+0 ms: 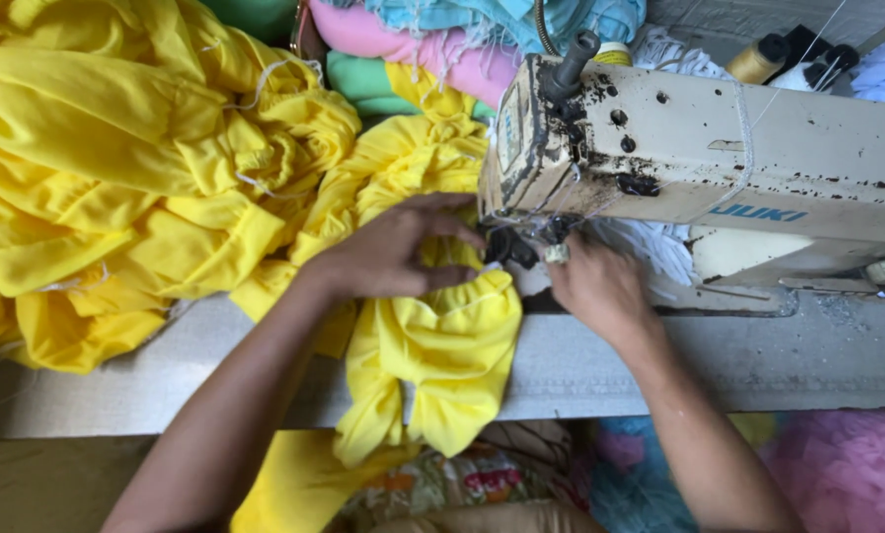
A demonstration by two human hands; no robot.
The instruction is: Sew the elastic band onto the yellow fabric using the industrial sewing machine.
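**Yellow cloth meets the needle at a worn sewing machine**

Both hands work at the head of a chipped, cream-coloured sewing machine [699, 148] on a pale counter [659, 370]. The needle and presser foot are hidden behind the machine head and dark parts beneath it, so the stitch point cannot be made out. The left hand [393, 252] lies curled on a gathered yellow garment [432, 345], fingers pinching its ruffled edge just left of the needle area; the cloth drapes over the near edge of the counter. The right hand [595, 286], a ring on one finger, is half closed at the foot of the machine; what it grips, if anything, is hidden. A heap of yellow fabric [116, 168] fills the far left, cut off by the frame. Folded pink, green and blue cloth [413, 49] lies behind. A thread spool [758, 59] stands at far right, partly cropped.
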